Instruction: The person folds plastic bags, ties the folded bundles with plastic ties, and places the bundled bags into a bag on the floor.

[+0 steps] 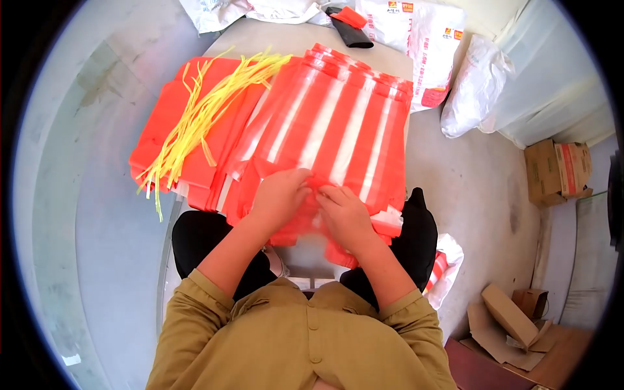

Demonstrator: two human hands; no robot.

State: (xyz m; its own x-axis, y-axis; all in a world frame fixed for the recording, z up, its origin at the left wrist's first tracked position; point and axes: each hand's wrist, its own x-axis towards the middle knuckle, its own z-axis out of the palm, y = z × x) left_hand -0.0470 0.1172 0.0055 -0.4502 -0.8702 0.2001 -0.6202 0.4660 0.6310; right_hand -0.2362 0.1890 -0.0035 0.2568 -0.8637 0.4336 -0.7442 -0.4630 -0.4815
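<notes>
Red-and-white striped plastic bags (344,123) lie in a layered stack in front of me. At the near edge of the stack, my left hand (281,196) and my right hand (343,213) sit close together, fingers curled in, pinching the red plastic of a bag. Some of that plastic hangs below my hands, a little blurred. The fingertips are partly hidden in its folds. To the left is a pile of plain red plastic (162,123), with a loose bundle of thin yellow strips (201,123) lying across it.
White printed sacks (432,52) and a dark roll-like thing (353,32) are at the far side. A white plastic bundle (476,84) stands at the right. Cardboard boxes (556,170) and flattened cardboard (504,328) lie further right. An open white bag (448,266) is beside my right leg.
</notes>
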